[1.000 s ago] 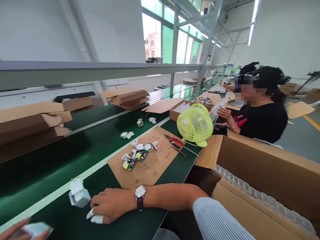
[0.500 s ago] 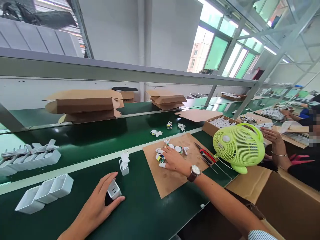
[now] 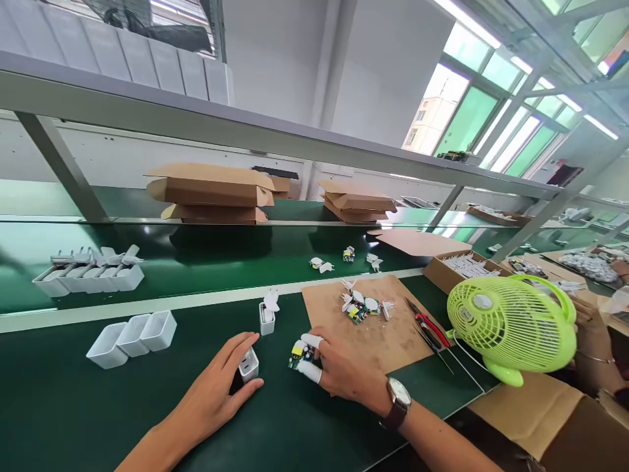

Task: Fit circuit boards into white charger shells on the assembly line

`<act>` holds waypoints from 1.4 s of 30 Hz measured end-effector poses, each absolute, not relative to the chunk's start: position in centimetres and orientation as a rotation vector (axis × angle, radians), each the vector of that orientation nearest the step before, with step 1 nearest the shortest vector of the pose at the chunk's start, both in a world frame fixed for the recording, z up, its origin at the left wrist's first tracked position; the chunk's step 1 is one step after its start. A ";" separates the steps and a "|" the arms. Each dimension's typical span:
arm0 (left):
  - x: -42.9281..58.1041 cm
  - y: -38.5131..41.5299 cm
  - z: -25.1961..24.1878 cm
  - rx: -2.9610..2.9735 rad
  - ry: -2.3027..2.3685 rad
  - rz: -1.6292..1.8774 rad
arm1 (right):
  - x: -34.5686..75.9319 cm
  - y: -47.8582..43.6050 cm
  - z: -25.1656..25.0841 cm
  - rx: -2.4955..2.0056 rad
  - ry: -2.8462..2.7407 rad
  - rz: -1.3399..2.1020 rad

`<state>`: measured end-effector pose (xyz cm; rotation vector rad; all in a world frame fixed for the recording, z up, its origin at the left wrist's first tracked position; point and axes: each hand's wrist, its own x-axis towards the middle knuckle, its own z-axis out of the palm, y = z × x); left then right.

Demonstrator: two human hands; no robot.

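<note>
My left hand (image 3: 223, 380) is closed around a white charger housing (image 3: 249, 365) with slots in its end face, low over the green bench. Between the white-covered thumb and finger of my right hand (image 3: 339, 367) is a small circuit board (image 3: 301, 354) with a yellow component, just right of the housing. Behind my left hand stands another white housing (image 3: 266, 321) with a white plug part (image 3: 270, 300) on top. More circuit boards (image 3: 356, 311) and white plug parts lie on a brown cardboard sheet (image 3: 393, 344).
White empty housings (image 3: 132, 337) stand in a row at left, with filled housings (image 3: 93, 278) behind. Red-handled pliers (image 3: 427, 328) and a green fan (image 3: 511, 324) are at right, beside a box of white parts (image 3: 457, 262). A co-worker's arm (image 3: 594, 341) shows beyond the fan.
My right hand has lifted a circuit board off the cardboard sheet and brought it left, close to the housing in my left hand. The view has turned left.
</note>
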<state>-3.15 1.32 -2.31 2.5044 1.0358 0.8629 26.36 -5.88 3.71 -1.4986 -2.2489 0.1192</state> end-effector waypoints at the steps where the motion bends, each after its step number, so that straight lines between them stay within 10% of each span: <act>1: -3.1 1.2 -2.4 2.489 1.029 0.846 | 26.6 -5.1 4.0 -1.516 -2.248 0.114; 14: -2.4 0.9 -3.8 2.189 1.124 0.764 | 30.7 15.9 5.6 -2.137 -2.067 0.016; 42: -1.6 0.7 -6.3 2.111 1.129 0.696 | 33.5 15.3 8.5 -2.040 -2.321 0.500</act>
